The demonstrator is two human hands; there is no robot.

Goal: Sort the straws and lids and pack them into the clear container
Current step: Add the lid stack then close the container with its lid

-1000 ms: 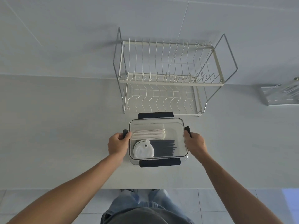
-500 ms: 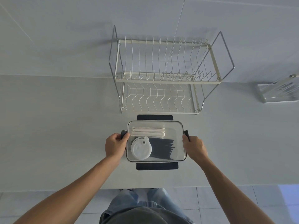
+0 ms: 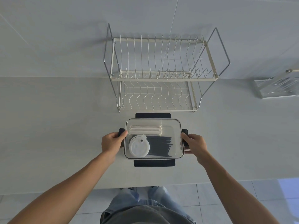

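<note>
Your left hand and right hand grip the clear container's side latches on the tabletop. White straws, black straws and lid sit sorted inside; only latching seems left.

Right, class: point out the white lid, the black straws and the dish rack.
white lid [image 3: 139, 146]: head view, centre of its round top.
black straws [image 3: 160, 145]: head view, middle of the bundle.
dish rack [image 3: 163, 79]: head view, front rail of its upper tier.
</note>
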